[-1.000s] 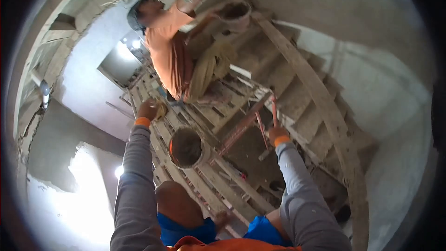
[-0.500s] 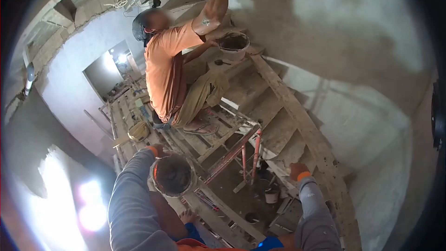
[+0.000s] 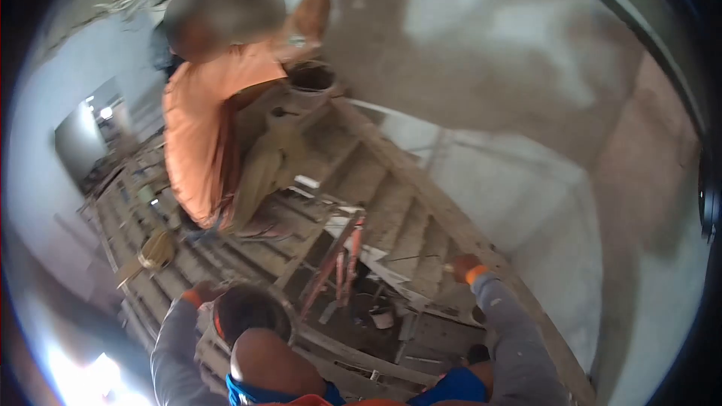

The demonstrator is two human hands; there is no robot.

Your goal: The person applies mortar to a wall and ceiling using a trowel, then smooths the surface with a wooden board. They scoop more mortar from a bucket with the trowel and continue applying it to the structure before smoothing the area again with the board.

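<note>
My left hand (image 3: 204, 293), below a grey sleeve with an orange cuff, is closed on the rim of a round bucket (image 3: 282, 314) with dark contents. My knee hides part of the bucket. Further right, my right hand (image 3: 465, 266) is closed beside the wooden steps, around something thin that points left; it is too small to name. Ahead on the left, a co-worker in an orange shirt (image 3: 197, 143) crouches on the planks, one arm raised to the wall. Another bucket (image 3: 310, 79) stands by that person.
Slatted planks (image 3: 218, 263) form a platform with an opening at its right. Red metal bars (image 3: 342, 259) rise at that edge. A small bucket (image 3: 381, 317) sits lower down. A long board (image 3: 429, 188) runs along the steps beside the patchy wall (image 3: 519, 203).
The view has turned right, so the co-worker and platform appear further left. My knee now covers part of the bucket. My left hand remains at its rim.
</note>
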